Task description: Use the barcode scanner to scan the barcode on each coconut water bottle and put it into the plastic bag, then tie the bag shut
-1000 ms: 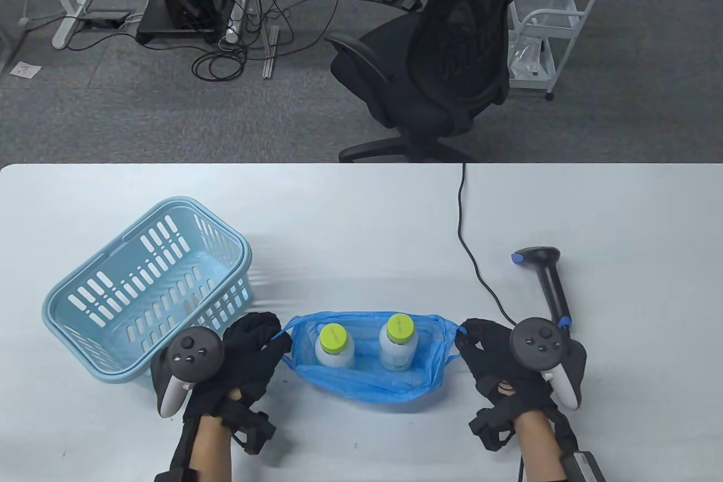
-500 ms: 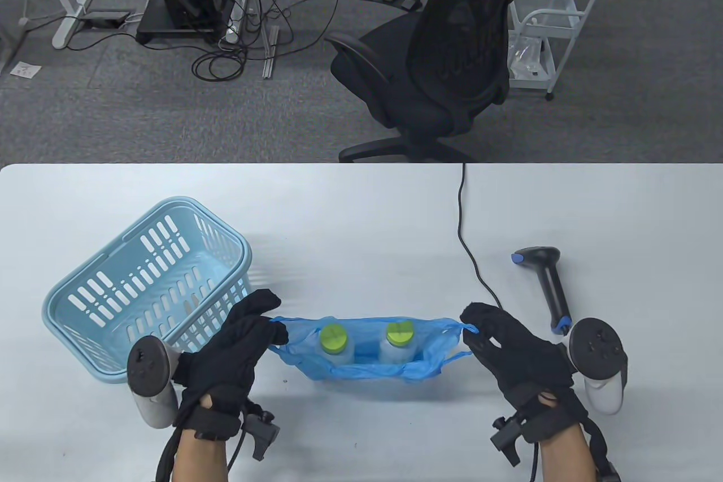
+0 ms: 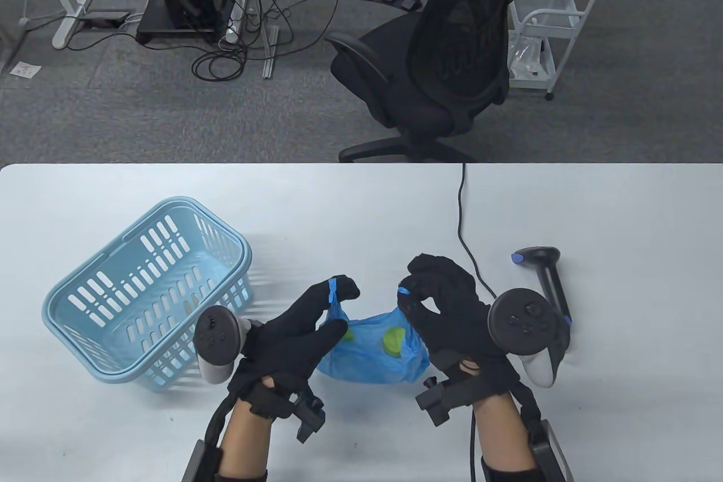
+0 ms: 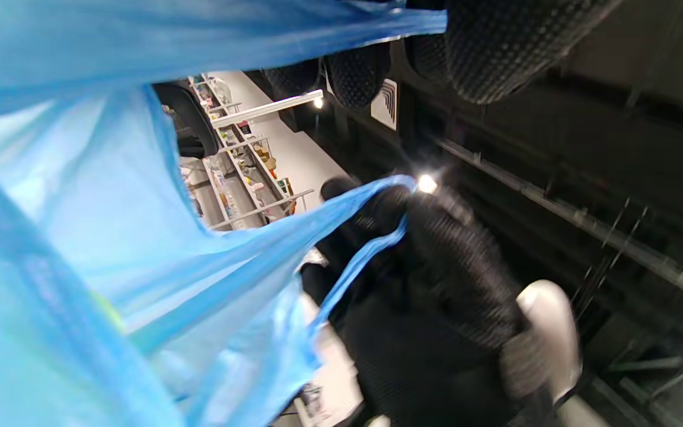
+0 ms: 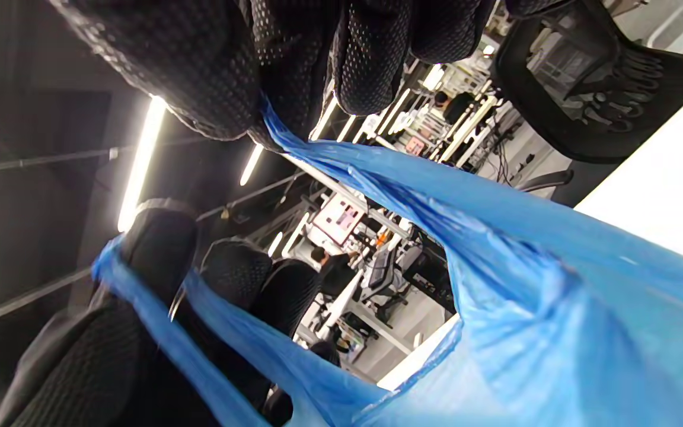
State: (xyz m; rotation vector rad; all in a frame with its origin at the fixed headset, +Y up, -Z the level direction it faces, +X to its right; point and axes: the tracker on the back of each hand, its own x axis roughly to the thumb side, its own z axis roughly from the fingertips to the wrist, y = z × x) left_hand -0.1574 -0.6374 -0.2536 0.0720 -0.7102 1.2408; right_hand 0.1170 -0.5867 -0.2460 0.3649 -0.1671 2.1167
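A blue plastic bag (image 3: 373, 360) sits on the white table (image 3: 361, 211) between my hands, its top gathered. Two green bottle caps (image 3: 392, 342) show through the plastic; the bottles themselves are hidden. My left hand (image 3: 339, 292) pinches the bag's left handle and lifts it. My right hand (image 3: 408, 289) pinches the right handle close beside it. In the left wrist view the blue bag (image 4: 80, 237) fills the left half, stretched toward the right hand (image 4: 430, 267). The right wrist view shows the handle (image 5: 341, 166) held under my fingertips (image 5: 294, 59). The black barcode scanner (image 3: 545, 273) lies at the right.
A light blue basket (image 3: 147, 290) stands at the left, near my left wrist. The scanner's black cable (image 3: 469, 233) runs to the table's far edge. A black office chair (image 3: 446, 64) stands beyond the table.
Both hands moved inward and up from the bag's far ends, bringing the two handles close together over the bottles. The bag's mouth has closed and bunched up.
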